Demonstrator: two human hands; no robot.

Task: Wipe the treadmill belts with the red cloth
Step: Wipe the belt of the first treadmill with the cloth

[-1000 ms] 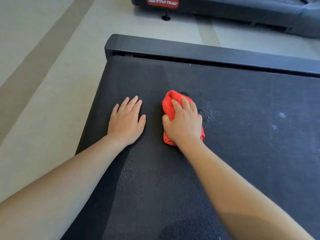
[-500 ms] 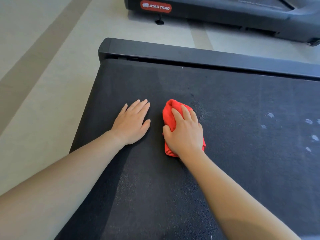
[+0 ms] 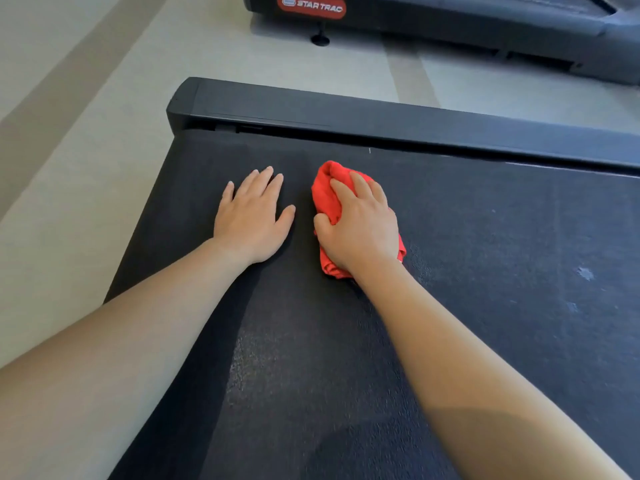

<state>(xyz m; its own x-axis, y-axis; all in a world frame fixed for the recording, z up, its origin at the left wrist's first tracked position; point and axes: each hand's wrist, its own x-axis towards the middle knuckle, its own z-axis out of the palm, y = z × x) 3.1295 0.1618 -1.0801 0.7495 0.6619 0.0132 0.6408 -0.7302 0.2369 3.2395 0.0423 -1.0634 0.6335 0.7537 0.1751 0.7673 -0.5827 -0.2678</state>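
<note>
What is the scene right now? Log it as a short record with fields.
left hand: flat on the treadmill belt, fingers straight, holding nothing
right hand: grips the bunched red cloth, pressing it on the belt
cloth position: beside the left hand, not touching it
pale marks: on the belt, right of the cloth
background: second treadmill with STAR TRAC label, across the floor

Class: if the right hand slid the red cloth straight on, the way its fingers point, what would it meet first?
Only bare belt lies ahead of the right hand and red cloth; the first obstacle would likely be the black end bar across the treadmill.
</note>
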